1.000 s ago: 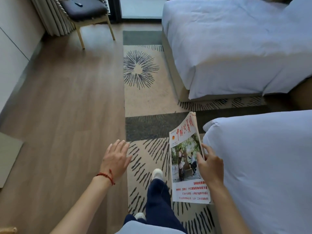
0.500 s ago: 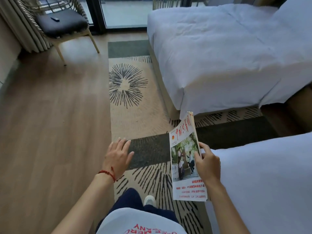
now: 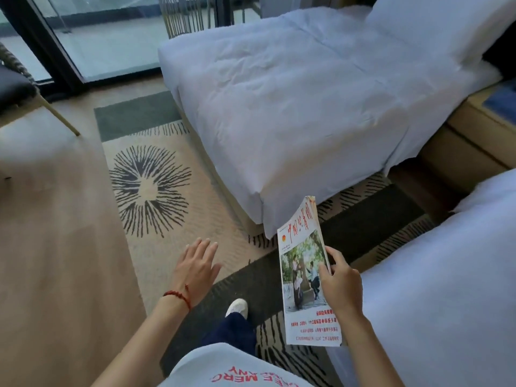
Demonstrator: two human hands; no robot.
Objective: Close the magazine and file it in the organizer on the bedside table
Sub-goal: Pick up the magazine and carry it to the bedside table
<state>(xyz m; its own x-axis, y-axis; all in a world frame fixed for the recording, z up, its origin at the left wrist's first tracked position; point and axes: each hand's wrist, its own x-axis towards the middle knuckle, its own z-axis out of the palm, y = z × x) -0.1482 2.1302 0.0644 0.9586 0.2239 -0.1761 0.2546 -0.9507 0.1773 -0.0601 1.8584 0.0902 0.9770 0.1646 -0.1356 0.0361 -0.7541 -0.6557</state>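
Note:
The magazine (image 3: 303, 263) is closed, its cover with red lettering and a photo of people facing up, held out low over the carpet. My right hand (image 3: 339, 283) grips it along its right edge, thumb on the cover. My left hand (image 3: 195, 270) hangs free to the left, fingers spread, holding nothing; a red string bracelet circles its wrist. At the far right edge, between the two beds, stands the wooden bedside table (image 3: 474, 135) with something blue (image 3: 504, 103) on top; no organizer can be made out there.
A white-covered bed (image 3: 293, 107) fills the upper middle, a second white bed (image 3: 446, 275) the lower right. A patterned carpet (image 3: 150, 188) runs between wooden floor and beds. A chair (image 3: 16, 88) stands at the left by the glass doors (image 3: 106, 43). My shoe (image 3: 237, 307) steps forward.
The view has swung right and forward: the far bed looms larger, the bedside table has come into sight, the chair slid to the left edge. Both hands keep their poses, magazine still held.

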